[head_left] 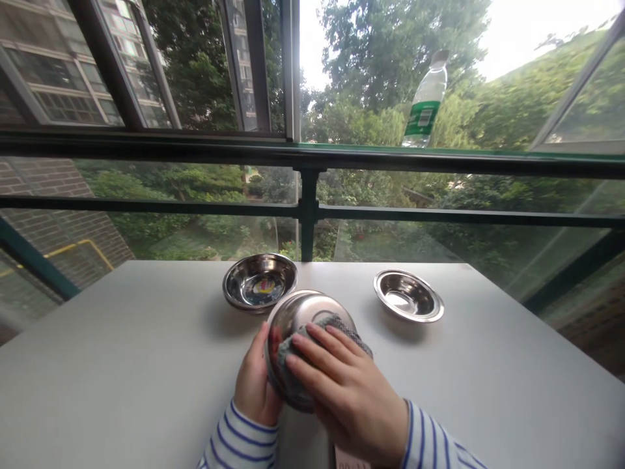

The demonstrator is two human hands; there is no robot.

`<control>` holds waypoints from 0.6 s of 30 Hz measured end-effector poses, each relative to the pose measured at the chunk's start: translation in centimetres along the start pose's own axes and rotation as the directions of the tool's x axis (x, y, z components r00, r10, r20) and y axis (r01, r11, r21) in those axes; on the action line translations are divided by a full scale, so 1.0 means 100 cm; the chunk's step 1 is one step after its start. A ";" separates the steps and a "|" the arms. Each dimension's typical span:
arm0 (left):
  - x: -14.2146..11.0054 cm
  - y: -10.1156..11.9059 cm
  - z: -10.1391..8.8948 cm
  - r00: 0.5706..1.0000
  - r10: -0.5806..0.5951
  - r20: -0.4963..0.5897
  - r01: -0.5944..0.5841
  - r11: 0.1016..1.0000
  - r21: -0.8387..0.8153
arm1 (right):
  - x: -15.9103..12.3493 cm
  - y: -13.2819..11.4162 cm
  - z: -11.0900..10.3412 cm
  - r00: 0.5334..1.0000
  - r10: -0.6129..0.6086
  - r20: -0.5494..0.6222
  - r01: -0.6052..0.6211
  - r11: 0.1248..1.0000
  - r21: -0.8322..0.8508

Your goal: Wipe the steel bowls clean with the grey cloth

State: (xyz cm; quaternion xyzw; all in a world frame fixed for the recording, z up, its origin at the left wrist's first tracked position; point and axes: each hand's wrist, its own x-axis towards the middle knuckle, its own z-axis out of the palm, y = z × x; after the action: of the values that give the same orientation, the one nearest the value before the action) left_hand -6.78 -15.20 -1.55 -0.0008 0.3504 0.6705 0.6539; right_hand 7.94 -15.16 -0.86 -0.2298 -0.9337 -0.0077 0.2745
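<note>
A shiny metal bowl [305,307] is held bottom-up above the table, its rounded outside facing me. My left hand [256,378] grips it by the left rim, with most fingers hidden behind it. Across the bowl's underside my right hand [336,378] presses a grey-green cloth [359,342], fingers laid over the cloth. To the far left of the held bowl stand metal bowls [234,277], seemingly stacked, with a colourful sticker [264,286] inside. Another metal bowl [409,296] sits upright on the right.
All this is on a white table [146,365]. Under my right hand, a flat object with digits [351,460] partly shows at the near edge. Beyond the table run a dark railing [195,153] and windows. A plastic bottle with a green label [424,107] stands on the ledge.
</note>
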 end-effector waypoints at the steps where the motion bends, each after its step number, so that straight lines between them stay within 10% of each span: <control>1: 0.001 0.000 -0.001 1.000 0.024 -0.007 -0.024 1.000 0.001 | 0.000 0.004 -0.002 1.000 0.027 -0.010 -0.027 1.000 -0.002; 6: 0.009 -0.004 -0.011 0.999 0.047 -0.021 -0.047 0.999 -0.007 | -0.006 0.036 -0.004 0.947 0.271 -0.172 -0.269 0.962 0.032; 18: -0.005 -0.006 -0.002 0.999 -0.042 -0.019 0.043 0.998 0.055 | -0.015 0.017 -0.012 0.946 0.253 -0.201 -0.288 0.942 -0.169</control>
State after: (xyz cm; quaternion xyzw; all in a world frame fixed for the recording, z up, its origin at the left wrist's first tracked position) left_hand -6.26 -15.76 -1.76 0.0040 0.3745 0.6465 0.6646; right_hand 10.39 -14.49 -0.80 -0.3808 -0.8596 -0.0823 0.3307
